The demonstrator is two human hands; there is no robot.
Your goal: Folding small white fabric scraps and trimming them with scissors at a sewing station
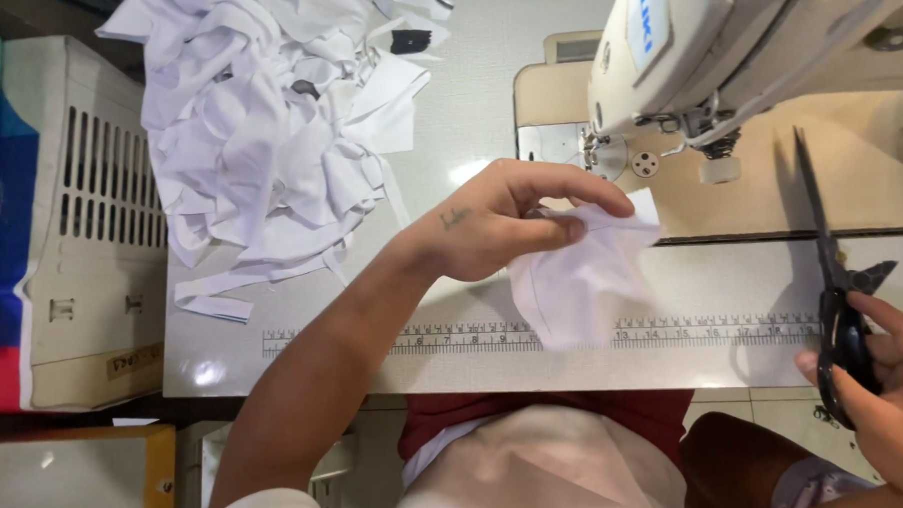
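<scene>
Two hands: cloth piece (581, 279), probably scissors (839, 288).

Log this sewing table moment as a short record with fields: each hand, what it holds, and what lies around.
left hand: left hand pinches a white cloth piece above the table
right hand: right hand has its grip on black scissors, blades pointing away from the person
machine: sewing machine behind the cloth piece
pile: heap of white cloth scraps at the table's far left
ruler: measuring strip along the near table edge
beside table: cream slotted crate on the left
</scene>
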